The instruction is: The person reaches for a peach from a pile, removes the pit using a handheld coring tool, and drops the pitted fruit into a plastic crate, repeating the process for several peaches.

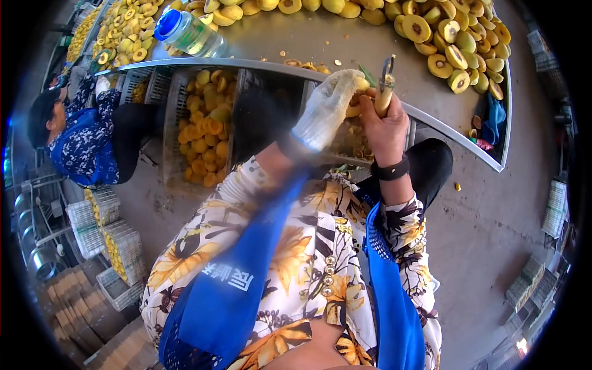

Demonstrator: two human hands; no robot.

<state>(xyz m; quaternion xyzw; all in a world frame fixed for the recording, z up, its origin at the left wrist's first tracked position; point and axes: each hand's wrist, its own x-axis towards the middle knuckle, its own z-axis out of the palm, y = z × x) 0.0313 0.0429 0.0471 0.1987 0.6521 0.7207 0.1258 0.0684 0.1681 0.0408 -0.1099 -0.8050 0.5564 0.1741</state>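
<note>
Upper centre of frame: the white-gloved left hand [325, 110] curls its fingers around a small yellow fruit [353, 110]. The bare right hand [385, 126], touching it, grips a wooden-handled metal peeler [385, 86] upright.

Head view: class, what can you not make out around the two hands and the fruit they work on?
- Head view, fruit: mostly covered by the gloved left hand.
- Head view, peeling tool: handle wrapped inside the right hand.
- Head view, crate beneath: contents blocked by both hands.
- Head view, bottle: label too small and blurred.
</note>
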